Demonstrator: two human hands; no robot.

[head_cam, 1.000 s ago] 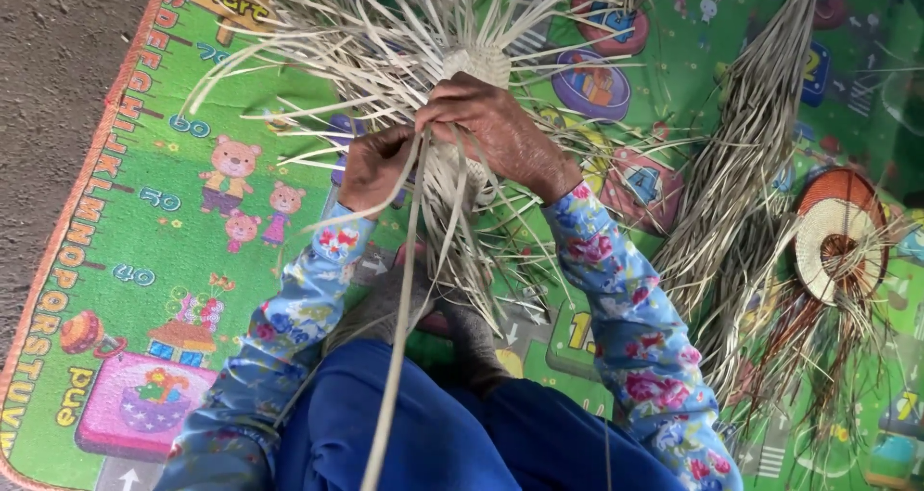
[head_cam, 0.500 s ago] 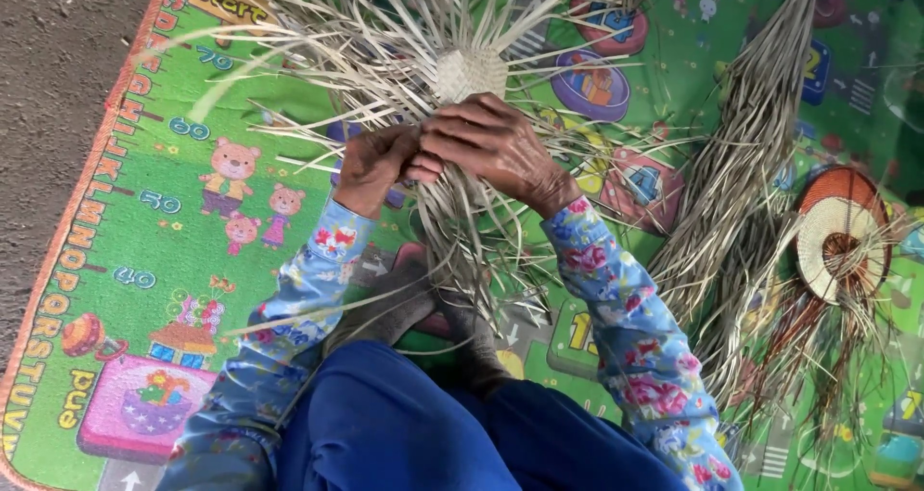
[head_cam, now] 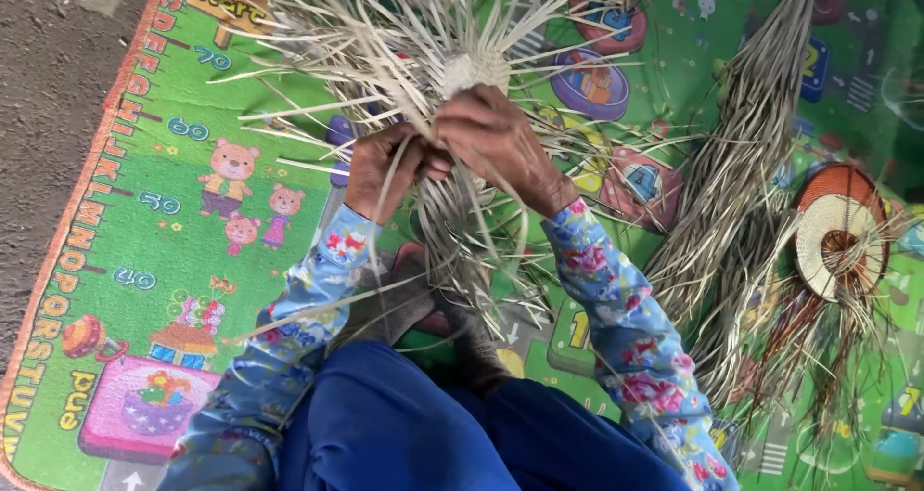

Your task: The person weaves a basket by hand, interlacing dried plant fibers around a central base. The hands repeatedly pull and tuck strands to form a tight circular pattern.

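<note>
My left hand point(head_cam: 385, 168) and right hand point(head_cam: 496, 140) were both curled tight around pale straw strands of the woven piece point(head_cam: 472, 67), whose small dense knot sat at twelve o'clock, touching my right hand, over the play mat point(head_cam: 173, 250).

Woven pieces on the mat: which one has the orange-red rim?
The round woven disc at the right edge of the play mat, untouched. The other, a small pale woven start, sits just beyond the right hand and left hand.
</note>
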